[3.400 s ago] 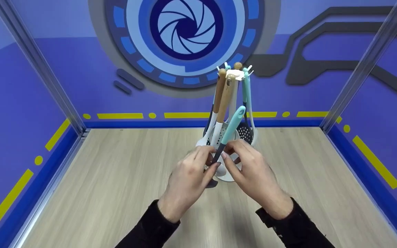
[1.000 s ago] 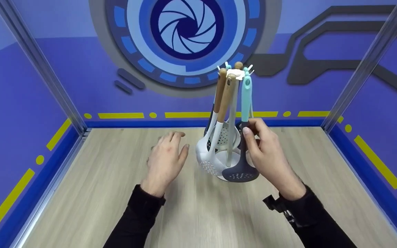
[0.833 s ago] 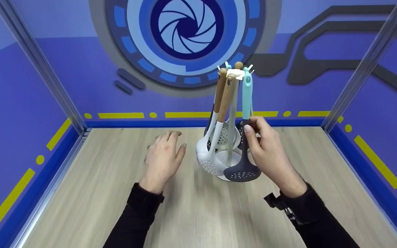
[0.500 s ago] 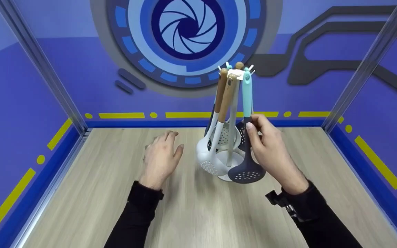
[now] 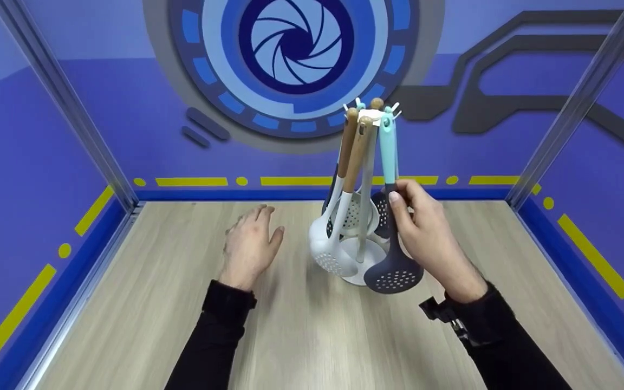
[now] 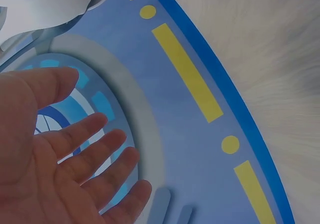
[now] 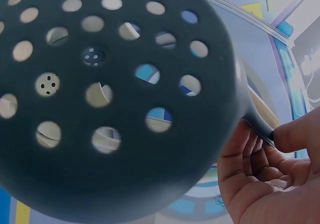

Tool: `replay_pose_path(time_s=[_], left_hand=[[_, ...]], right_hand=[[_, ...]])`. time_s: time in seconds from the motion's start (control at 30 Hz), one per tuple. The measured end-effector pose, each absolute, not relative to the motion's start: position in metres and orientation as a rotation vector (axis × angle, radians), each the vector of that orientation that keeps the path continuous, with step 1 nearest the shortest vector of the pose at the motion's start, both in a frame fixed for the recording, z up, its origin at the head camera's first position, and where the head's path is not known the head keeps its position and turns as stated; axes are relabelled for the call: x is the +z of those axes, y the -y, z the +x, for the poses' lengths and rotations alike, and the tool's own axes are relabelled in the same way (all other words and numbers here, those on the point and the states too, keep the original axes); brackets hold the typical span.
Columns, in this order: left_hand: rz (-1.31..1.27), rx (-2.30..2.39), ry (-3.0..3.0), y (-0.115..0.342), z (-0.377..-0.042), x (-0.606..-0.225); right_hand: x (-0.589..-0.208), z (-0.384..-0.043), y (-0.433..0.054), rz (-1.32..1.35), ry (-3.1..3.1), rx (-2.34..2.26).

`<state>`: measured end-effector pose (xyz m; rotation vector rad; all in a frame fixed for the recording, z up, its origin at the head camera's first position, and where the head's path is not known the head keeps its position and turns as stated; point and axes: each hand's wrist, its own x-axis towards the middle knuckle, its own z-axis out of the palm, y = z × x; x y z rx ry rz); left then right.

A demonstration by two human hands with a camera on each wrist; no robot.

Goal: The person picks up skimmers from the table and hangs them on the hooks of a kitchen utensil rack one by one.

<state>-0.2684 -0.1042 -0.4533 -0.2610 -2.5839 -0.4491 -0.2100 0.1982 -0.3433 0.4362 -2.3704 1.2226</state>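
Observation:
My right hand [image 5: 424, 222] pinches the dark shaft of a skimmer [image 5: 394, 273] with a mint handle and a round, perforated head. The handle's top, with its hanging hole, overlaps a prong of the white utensil stand [image 5: 363, 260]. The skimmer's head fills much of the right wrist view, with thumb and fingers [image 7: 280, 154] at its shaft. My left hand [image 5: 249, 244] is over the table left of the stand, fingers spread and holding nothing; the left wrist view shows its bare palm [image 6: 65, 174].
On the stand hang a white skimmer [image 5: 331, 260] with a wooden handle, another wooden-handled white utensil [image 5: 320, 230], and a dark perforated utensil [image 5: 381, 208] behind. The stand is on a wood-grain table [image 5: 182, 325], enclosed by blue panels [image 5: 236, 157].
Both hands were on the skimmer in front of the stand. The left hand let go and moved left; the right brought the skimmer upright to the stand's right side, its head lately shifting slightly right.

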Motion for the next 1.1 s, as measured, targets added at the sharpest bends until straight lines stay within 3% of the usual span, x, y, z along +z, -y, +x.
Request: replay_pose_path(time_s=[1.1], left_hand=[[-0.182,-0.481,2.703,0.112,-0.277,-0.471]], right_hand=[[-0.357,-0.218,-0.204,0.393,2.455,1.189]])
